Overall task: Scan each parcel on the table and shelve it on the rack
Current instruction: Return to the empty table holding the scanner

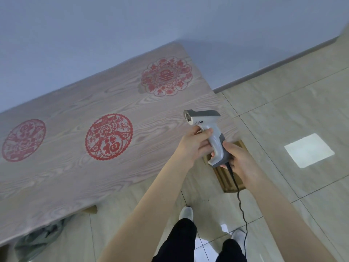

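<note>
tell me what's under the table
A crumpled grey-green cloth lies on the floor under the near edge of the table, and a wooden leg shows by its right end. Its top covers everything farther in.

Operator: How many items do you have in view?
Supervisor: You have one scanner (205,127), one cable (240,203), one table (75,182), three red decals (166,76) (109,136) (24,140) and two hands: left hand (192,146), right hand (238,157).

Plain domestic room: wood-grain table (66,110) with red paper-cut decals (109,137) (festive ones), glossy floor tiles (283,114), bare wall (94,35).
</note>
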